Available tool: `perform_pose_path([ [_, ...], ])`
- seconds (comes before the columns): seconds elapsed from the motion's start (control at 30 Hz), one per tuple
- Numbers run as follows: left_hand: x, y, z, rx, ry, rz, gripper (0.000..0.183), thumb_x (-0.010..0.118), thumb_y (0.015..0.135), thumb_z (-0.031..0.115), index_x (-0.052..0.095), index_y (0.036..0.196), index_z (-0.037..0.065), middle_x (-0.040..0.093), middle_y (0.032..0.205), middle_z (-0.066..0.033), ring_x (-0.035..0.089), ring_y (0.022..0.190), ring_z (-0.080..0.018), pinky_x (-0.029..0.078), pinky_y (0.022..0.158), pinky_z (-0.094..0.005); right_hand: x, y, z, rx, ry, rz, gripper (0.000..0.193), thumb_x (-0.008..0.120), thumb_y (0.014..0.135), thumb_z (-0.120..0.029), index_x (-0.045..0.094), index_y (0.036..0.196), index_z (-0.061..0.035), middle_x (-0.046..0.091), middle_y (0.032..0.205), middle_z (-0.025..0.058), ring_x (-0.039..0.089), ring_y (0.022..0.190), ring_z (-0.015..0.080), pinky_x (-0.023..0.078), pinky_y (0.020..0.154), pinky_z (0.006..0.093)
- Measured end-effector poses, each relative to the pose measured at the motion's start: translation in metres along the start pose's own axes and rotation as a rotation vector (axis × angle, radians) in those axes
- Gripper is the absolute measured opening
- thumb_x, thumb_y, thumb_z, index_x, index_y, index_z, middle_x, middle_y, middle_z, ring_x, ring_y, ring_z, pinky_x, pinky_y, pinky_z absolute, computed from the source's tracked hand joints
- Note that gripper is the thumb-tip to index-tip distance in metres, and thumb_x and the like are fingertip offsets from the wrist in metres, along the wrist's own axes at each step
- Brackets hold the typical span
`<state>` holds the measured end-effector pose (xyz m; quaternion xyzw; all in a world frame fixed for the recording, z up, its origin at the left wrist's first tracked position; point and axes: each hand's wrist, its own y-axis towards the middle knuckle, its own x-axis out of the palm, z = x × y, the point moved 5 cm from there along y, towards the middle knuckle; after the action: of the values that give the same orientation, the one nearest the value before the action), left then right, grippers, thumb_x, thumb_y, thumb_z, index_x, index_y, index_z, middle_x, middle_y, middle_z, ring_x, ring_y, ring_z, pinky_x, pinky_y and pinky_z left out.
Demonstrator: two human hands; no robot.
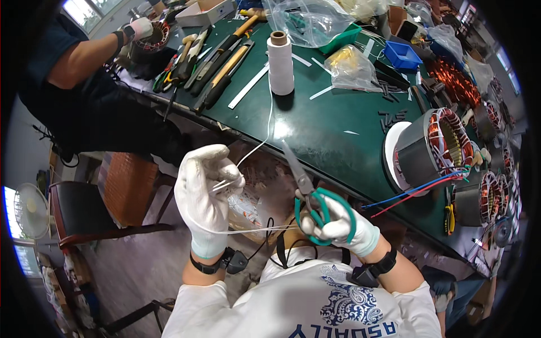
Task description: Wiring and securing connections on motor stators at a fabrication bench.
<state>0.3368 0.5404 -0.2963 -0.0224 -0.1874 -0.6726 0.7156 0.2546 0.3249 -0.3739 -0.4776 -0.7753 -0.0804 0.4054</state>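
Observation:
My left hand [204, 194], in a white glove, is raised with its fingers curled around white cord [260, 145]. One length of that cord runs up to a white spool [280, 70] standing on the green table. Other strands loop past my left wrist and stretch across to my right hand [340, 226], also gloved. Green-handled scissors [298, 169] are in my right hand, blades together and pointing up toward the table edge. Whether my right fingers also pinch the cord is hidden. To the right, a stator [416, 149] with copper windings and blue and red leads lies on its side.
Mallets and hand tools [211, 67] lie at the table's far left, near a co-worker's gloved hand [141, 28] on another winding. A blue bin [402, 54], plastic bags [352, 67] and more stators [479, 197] crowd the right. A chair [84, 203] stands at left.

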Motion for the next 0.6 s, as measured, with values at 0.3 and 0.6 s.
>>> perform_pose_path([
  [0.3, 0.013, 0.001, -0.004, -0.115, -0.034, -0.032, 0.047, 0.046, 0.108, 0.039, 0.058, 0.12, -0.005, 0.064, 0.08, -0.0083, 0.06, 0.065, -0.013, 0.047, 0.059, -0.0254, 0.016, 0.02, -0.011, 0.011, -0.099, -0.175, 0.099, 0.058, 0.084, -0.073, 0.042, 0.149, -0.0016, 0.051, 0.101, -0.0033, 0.049, 0.075, 0.0031, 0.038, 0.065, 0.0173],
  [0.6, 0.041, 0.027, -0.043, -0.294, 0.133, -0.406, 0.036, 0.059, 0.103, 0.033, 0.062, 0.112, -0.001, 0.05, 0.066, 0.005, 0.036, 0.056, 0.0009, 0.029, 0.051, -0.0163, 0.026, 0.039, -0.036, -0.156, -0.107, -0.235, 0.093, 0.058, 0.084, -0.075, 0.052, 0.139, 0.0004, 0.053, 0.085, -0.0047, 0.045, 0.064, 0.0017, 0.031, 0.052, 0.0173],
])
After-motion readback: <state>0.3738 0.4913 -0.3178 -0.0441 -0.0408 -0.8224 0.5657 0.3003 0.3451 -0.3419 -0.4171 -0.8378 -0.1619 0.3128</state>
